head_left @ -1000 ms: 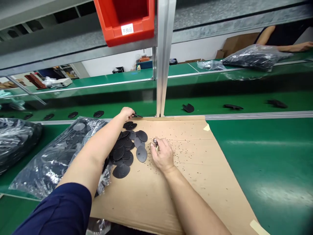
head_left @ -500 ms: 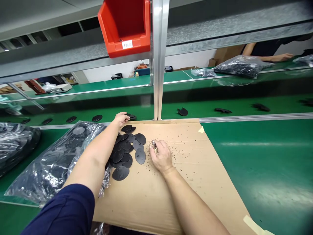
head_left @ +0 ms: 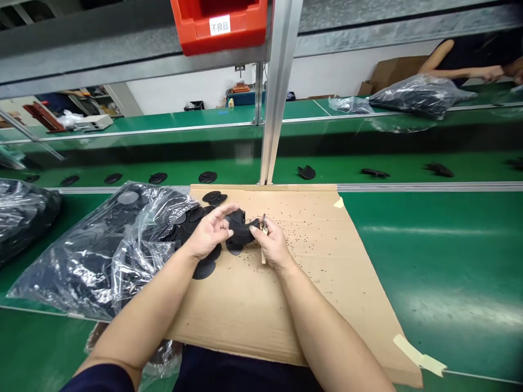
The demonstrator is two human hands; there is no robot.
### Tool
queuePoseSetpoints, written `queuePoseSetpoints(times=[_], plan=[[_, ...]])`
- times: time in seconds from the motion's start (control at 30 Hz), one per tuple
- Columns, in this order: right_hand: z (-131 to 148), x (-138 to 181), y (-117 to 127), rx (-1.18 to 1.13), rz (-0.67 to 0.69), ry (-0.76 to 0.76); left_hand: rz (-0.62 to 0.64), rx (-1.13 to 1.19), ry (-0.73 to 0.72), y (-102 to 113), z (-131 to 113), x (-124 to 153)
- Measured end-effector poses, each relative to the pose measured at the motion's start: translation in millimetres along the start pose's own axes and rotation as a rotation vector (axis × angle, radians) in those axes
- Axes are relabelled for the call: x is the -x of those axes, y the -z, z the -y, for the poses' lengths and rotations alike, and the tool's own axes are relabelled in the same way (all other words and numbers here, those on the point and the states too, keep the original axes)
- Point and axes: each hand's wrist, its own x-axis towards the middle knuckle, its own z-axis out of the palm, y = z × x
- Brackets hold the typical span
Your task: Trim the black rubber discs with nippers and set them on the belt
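Observation:
My right hand (head_left: pixel 273 244) is closed on a small hand tool with a pale handle (head_left: pixel 263 255) and a metal tip. Its thumb also presses the right end of a curved black plastic part (head_left: pixel 243 233). At the part's left end, my left hand (head_left: pixel 210 233) pinches with thumb and bent fingers, its index finger stretched out above. Behind and below the hands, flat black oval plates (head_left: pixel 204 269) lie in a loose pile on the cardboard sheet (head_left: pixel 245 316), some hidden by the left hand.
Clear plastic bags (head_left: pixel 77 256) of black parts lie at the left. Dark specks dot the cardboard. Beyond it, black pieces (head_left: pixel 207 177) sit spaced along a green belt (head_left: pixel 245 169). A metal post (head_left: pixel 278 98) and red bin (head_left: pixel 220 32) stand ahead. Another person's hand (head_left: pixel 486 73) shows far right.
My left hand has drawn back from the belt edge toward my right hand. The curved black part is now between both hands. A black oval stack shows on the belt where the left hand was.

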Motion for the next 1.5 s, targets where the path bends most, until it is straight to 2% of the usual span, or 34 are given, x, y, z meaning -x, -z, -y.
queuePoseSetpoints(times=[0.07, 0.1, 0.2, 0.27, 0.37, 0.5, 0.7, 0.93, 1.23, 1.5], plan=[[1, 1, -3, -0.078, -0.073, -0.036, -0.159, 0.088, -0.022, -7, 20, 4], [1, 2, -5, -0.089, -0.110, -0.041, -0.197, 0.123, -0.007, -10, 30, 4], [-2, 3, -8, -0.020, -0.067, -0.019, -0.189, 0.203, 0.070, -16, 48, 2], [-3, 3, -8, 0.043, -0.005, 0.006, -0.242, 0.267, 0.052, -16, 51, 1], [-4, 5, -5, 0.067, -0.008, 0.017, -0.398, 0.364, 0.012, -9, 46, -1], [-3, 4, 5, 0.203, 0.043, 0.058, -0.502, 0.435, 0.062, 2, 40, -1], [0, 4, 5, 0.699, 0.168, 0.369, -0.440, 0.508, 0.156, 6, 35, 2], [5, 9, -4, 0.969, 0.208, 0.540, -0.369, 0.511, 0.196, 7, 35, 2], [5, 8, -2, 1.085, 0.190, 0.607, -0.302, 0.503, 0.207, 9, 37, 3], [4, 8, 0, 1.179, 0.206, 0.623, -0.296, 0.504, 0.214, 8, 37, 4]])
